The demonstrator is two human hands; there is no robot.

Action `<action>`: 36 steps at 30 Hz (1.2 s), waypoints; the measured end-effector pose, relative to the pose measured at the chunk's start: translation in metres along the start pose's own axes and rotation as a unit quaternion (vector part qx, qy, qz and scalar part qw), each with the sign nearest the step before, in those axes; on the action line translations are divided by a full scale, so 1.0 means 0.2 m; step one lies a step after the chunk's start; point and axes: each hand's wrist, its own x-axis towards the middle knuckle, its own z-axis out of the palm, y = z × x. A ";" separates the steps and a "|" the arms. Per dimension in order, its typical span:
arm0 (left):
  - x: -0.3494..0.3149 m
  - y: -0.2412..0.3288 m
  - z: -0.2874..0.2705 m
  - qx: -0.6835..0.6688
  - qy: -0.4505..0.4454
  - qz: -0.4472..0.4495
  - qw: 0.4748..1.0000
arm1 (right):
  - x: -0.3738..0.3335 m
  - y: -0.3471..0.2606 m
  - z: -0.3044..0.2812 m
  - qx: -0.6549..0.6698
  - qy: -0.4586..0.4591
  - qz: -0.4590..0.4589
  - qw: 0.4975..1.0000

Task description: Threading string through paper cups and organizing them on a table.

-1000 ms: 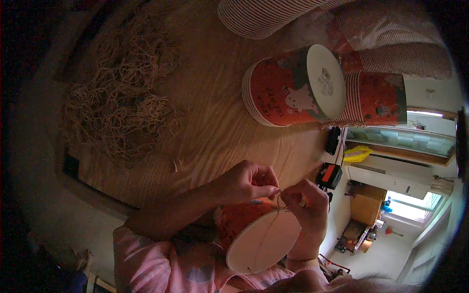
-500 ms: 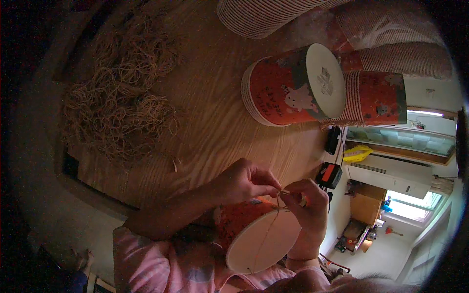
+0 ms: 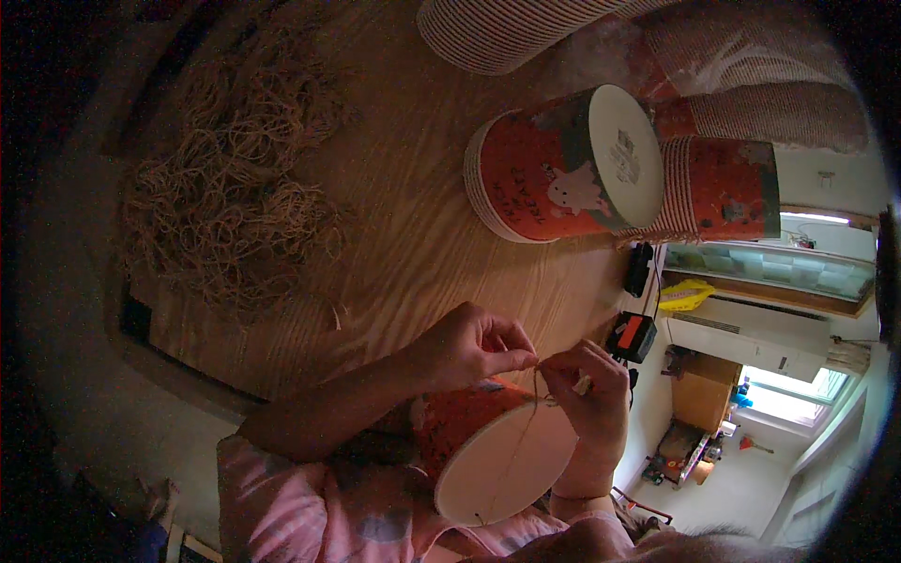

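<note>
A person in a pink shirt [image 3: 291, 507] has both hands up close together over a red bucket [image 3: 460, 419]. The left hand [image 3: 469, 347] is pinching a thin brown string [image 3: 536, 387] with the tips of its thumb and finger. The right hand [image 3: 598, 399] is just beside it, and its fingertips are squeezed on the same string, almost touching the left ones. The string goes down from the fingers and across the pale round end [image 3: 533, 462] of the bucket. The bucket is tipped on its side below the hands, close to the shirt. Past the hands is a brown wooden table [image 3: 404, 225]. A big messy heap of brown string [image 3: 235, 178] lies on its left part. Over to the right is a stack of red buckets [image 3: 544, 178] with a white ghost [image 3: 574, 190] on the side. Another red stack [image 3: 737, 188] is just behind it, and a striped stack [image 3: 507, 33] is at the top. Farther right there is a yellow bag [image 3: 687, 296] and a bright window [image 3: 793, 394].
</note>
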 end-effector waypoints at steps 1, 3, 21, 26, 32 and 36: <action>0.00 0.00 0.00 0.001 0.004 -0.002 1.000 | 0.00 0.01 0.00 -0.011 0.000 -0.022 1.000; 0.00 0.01 0.00 0.003 0.001 -0.003 1.000 | 0.00 0.01 -0.02 -0.028 -0.013 -0.024 0.999; 0.04 -0.13 0.01 -0.005 0.031 0.061 0.998 | -0.02 0.06 -0.03 0.026 0.009 0.008 1.000; 0.04 -0.13 0.02 -0.027 -0.053 -0.004 0.998 | -0.01 0.12 0.01 0.104 0.018 0.014 0.994; 0.05 -0.12 0.05 -0.025 -0.019 0.039 0.999 | 0.02 0.11 -0.03 0.215 -0.043 0.117 0.969; 0.04 -0.09 0.03 -0.073 -0.037 -0.005 0.997 | 0.03 0.11 -0.03 0.210 -0.055 0.078 0.973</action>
